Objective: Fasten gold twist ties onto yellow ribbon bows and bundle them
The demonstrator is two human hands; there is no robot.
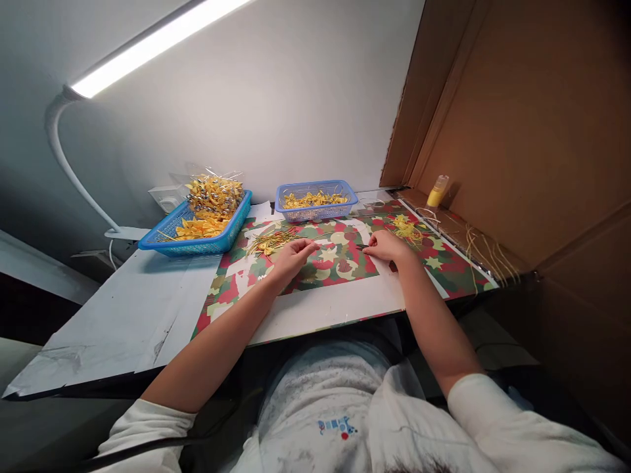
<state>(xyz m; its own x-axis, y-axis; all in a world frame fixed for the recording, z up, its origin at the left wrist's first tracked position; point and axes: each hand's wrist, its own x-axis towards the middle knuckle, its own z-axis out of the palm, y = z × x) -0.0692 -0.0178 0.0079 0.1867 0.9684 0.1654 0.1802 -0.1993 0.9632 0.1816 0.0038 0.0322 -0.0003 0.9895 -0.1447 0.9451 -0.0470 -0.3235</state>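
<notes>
Over the patterned mat [345, 269], my left hand [294, 255] is closed in a pinch; whatever its fingertips hold is too small to make out. To its right, my right hand [387, 248] is closed on a small dark pointed tool [363, 247], whose tip points left toward my left hand. A pile of thin yellow-green strands [273, 242] with a yellow piece lies just beyond my left hand. Loose yellow threads [407, 228] lie behind and right of my right hand.
At the back left stands a blue basket [197, 246] of yellow pieces and a clear bag. A smaller blue basket [317, 211] with yellow pieces sits at the back centre. A yellow-filled bottle [437, 192] stands at the right; a lamp [158, 49] hangs upper left.
</notes>
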